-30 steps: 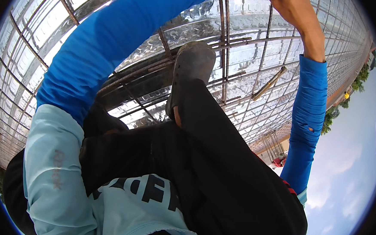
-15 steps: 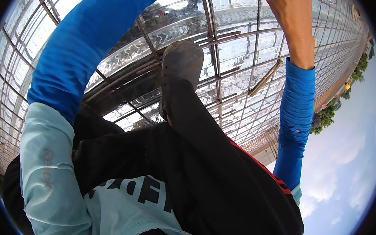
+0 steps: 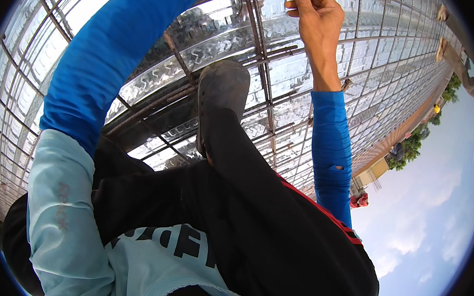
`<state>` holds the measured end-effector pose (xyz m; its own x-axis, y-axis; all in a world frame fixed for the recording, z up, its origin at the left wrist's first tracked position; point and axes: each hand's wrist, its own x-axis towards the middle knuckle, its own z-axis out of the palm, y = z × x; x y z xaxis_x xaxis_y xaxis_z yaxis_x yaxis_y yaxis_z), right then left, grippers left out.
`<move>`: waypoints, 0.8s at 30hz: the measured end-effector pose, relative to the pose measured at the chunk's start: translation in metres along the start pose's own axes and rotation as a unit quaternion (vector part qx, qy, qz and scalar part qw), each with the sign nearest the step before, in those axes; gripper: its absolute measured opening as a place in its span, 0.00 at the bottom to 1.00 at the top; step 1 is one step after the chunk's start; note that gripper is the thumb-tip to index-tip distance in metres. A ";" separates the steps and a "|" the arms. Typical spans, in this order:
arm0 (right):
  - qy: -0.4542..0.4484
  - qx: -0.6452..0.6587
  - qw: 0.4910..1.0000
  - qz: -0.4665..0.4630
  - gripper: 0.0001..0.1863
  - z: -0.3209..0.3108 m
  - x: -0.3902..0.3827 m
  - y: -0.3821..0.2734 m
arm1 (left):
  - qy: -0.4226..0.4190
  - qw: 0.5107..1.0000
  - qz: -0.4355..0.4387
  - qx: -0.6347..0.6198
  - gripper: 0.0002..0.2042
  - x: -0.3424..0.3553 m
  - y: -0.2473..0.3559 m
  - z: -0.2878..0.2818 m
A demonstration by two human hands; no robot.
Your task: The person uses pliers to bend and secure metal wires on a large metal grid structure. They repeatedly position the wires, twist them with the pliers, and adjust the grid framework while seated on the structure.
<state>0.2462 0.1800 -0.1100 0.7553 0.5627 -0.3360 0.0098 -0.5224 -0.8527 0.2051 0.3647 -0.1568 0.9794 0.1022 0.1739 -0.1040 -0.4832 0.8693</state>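
My right hand (image 3: 318, 23), in a blue sleeve, is raised at the top over a grid of steel bars (image 3: 264, 60), thumb and fingers curled together; what they pinch, if anything, is too small or hidden to make out. A short tan piece (image 3: 348, 83) lies on the grid just behind that wrist. My left arm (image 3: 101, 53) reaches up out of the top edge, its hand out of sight. Beneath the bars are shiny patterned metal sheets (image 3: 288, 21). My foot in a dark clog (image 3: 223, 85) rests on the bars between my arms.
Another person's legs and sandalled feet (image 3: 458, 72) are on the grid at upper right. Farther along are something red (image 3: 359, 200), a pale wall (image 3: 378, 168), a yellow object (image 3: 436, 109) and trees (image 3: 413, 148). The grid stretches away left and right.
My right hand has swung left and down, bringing its fingers into view. My left arm shifted slightly left earlier. Another person's legs have appeared at upper right.
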 end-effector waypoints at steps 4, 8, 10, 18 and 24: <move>-0.004 0.003 1.000 0.007 0.10 0.005 -0.001 -0.005 | -0.003 1.000 0.001 0.002 0.09 0.002 -0.002 -0.002; 0.035 -0.073 0.996 0.037 0.13 0.022 -0.022 -0.030 | -0.011 1.000 -0.003 0.005 0.10 0.001 -0.005 -0.004; 0.059 -0.011 0.998 0.011 0.16 0.027 -0.025 -0.020 | -0.018 1.000 0.002 0.006 0.10 0.005 -0.003 -0.004; 0.128 -0.045 0.978 -0.157 0.06 0.046 -0.029 -0.030 | -0.064 0.997 0.011 0.037 0.11 0.012 -0.005 -0.007; 0.126 -0.063 0.978 -0.153 0.08 0.042 -0.033 -0.033 | -0.103 0.990 0.033 0.087 0.12 0.014 -0.017 -0.009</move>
<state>0.1933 0.2058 -0.0872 0.8420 0.5372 0.0498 0.3292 -0.4385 -0.8363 0.2191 0.3815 -0.1648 0.9879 -0.1059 0.1135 -0.1549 -0.6267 0.7637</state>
